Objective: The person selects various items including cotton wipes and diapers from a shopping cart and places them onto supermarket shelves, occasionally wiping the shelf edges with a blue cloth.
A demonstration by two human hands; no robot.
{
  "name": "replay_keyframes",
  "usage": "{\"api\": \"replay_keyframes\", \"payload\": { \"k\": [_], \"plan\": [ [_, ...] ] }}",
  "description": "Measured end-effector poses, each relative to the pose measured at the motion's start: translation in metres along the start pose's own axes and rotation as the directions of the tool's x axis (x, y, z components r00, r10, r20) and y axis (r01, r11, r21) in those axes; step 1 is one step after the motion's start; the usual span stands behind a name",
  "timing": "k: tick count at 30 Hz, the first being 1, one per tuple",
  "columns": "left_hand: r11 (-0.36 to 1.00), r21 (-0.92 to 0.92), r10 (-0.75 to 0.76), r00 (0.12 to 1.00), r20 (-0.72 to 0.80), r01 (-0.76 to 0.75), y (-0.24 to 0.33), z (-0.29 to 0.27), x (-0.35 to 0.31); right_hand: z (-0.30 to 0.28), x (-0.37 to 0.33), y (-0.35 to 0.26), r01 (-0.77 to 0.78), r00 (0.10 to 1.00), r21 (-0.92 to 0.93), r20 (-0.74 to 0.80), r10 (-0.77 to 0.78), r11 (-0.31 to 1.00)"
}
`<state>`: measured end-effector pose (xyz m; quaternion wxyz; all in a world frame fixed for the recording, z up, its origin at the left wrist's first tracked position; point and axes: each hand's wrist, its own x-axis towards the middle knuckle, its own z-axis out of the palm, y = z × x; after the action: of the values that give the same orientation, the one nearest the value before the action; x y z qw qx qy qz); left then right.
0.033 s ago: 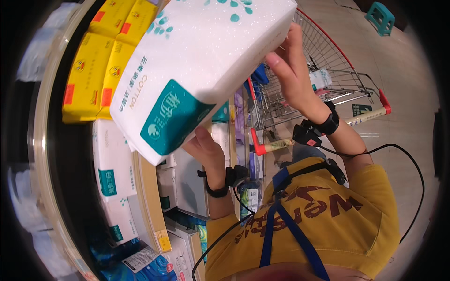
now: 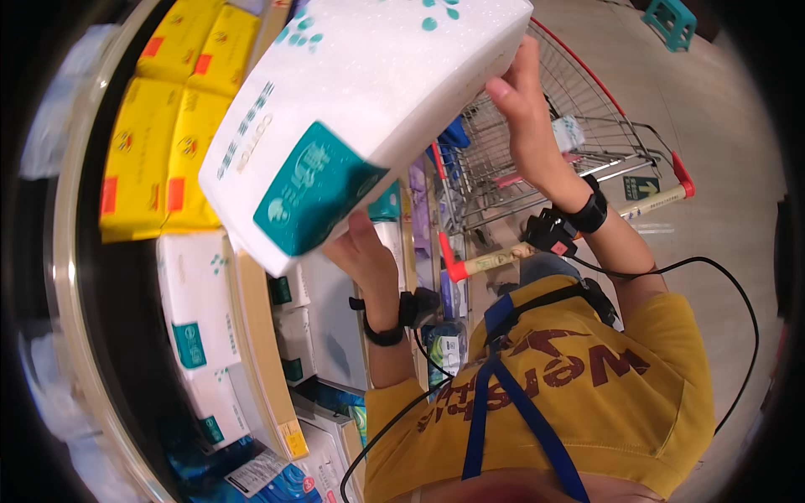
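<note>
A large white soft pack of cotton tissues (image 2: 360, 92) with a teal label and teal leaf prints is held up in front of me, tilted, its top cut off by the view's edge. My right hand (image 2: 528, 126) grips its right end, thumb on the near side and the other fingers partly hidden. Under the lower left end, my left hand (image 2: 369, 260) supports the pack with the thumb showing; its other fingers are mostly behind it. Similar white packs (image 2: 199, 302) lie on the shelf just left of my left hand.
Yellow packs (image 2: 142, 151) are stacked on the shelf at the far left, with blue packs (image 2: 260, 469) below. A wire shopping cart (image 2: 579, 159) with red corners stands at the right, a small pack (image 2: 568, 132) inside. Farther off is a teal stool (image 2: 671, 23). A black cable (image 2: 696, 261) hangs from my right wrist.
The pack has tipped slightly and its lower end sits a little higher, both hands still on it. The shelf goods and cart have shifted slightly in view.
</note>
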<state>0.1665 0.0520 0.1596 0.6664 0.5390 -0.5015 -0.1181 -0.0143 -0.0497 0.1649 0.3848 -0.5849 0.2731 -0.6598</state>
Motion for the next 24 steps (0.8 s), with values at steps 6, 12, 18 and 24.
{"api": "replay_keyframes", "payload": {
  "k": [6,12,18,24],
  "plan": [
    [0.969,0.101,-0.246,0.901,0.358,0.225,-0.108,0.102,0.032,-0.106,0.041,0.119,-0.530,0.841,0.210,0.001,0.542,0.822],
    [0.871,0.029,-0.414,0.700,0.581,0.491,-0.225,0.184,-0.015,-0.197,0.023,0.220,-0.834,0.528,0.138,-0.085,0.845,0.535],
    [0.871,0.310,-0.408,0.211,0.888,0.381,-0.286,0.234,-0.062,-0.293,0.016,0.276,-0.877,0.112,0.478,0.111,0.988,0.046],
    [0.880,0.328,-0.391,0.133,0.911,0.342,-0.332,0.261,-0.104,-0.328,-0.025,0.324,-0.955,0.178,-0.274,-0.235,0.955,0.111]
  ]
}}
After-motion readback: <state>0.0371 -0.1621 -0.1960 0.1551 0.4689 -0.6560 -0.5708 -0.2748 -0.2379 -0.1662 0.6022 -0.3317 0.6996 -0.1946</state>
